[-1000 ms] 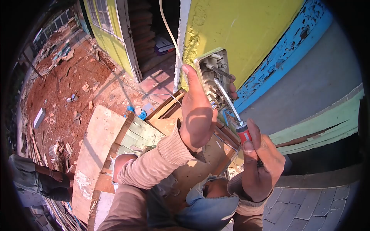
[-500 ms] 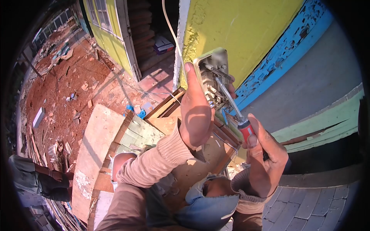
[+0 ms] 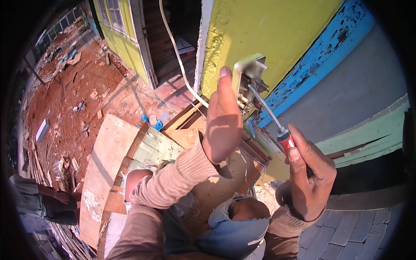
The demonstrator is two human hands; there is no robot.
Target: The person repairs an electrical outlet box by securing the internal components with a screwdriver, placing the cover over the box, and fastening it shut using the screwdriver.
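Note:
My left hand [image 3: 223, 123] grips a pale plastic electrical housing [image 3: 237, 78] from behind, thumb along its edge, open inner side facing right. Wires and terminals inside are partly blurred. In my right hand [image 3: 310, 171] is a screwdriver [image 3: 287, 141] with a red and black handle, held between thumb and fingers. Its metal shaft points up and left, the tip at the inside of the housing; exact contact cannot be made out. A white cable [image 3: 178, 56] hangs down and runs behind my left hand.
Wooden boards [image 3: 108, 167] and a wooden frame [image 3: 186, 119] lie below and left of my hands. A yellow wall [image 3: 268, 30] with a peeling blue band [image 3: 320, 58] rises behind. Another person [image 3: 39, 199] is at the lower left, near red soil [image 3: 65, 112] with rubble.
The housing has shifted right and turned more edge-on. My right hand and the screwdriver have moved right and slightly down. The white cable's curve now bows further left and lower.

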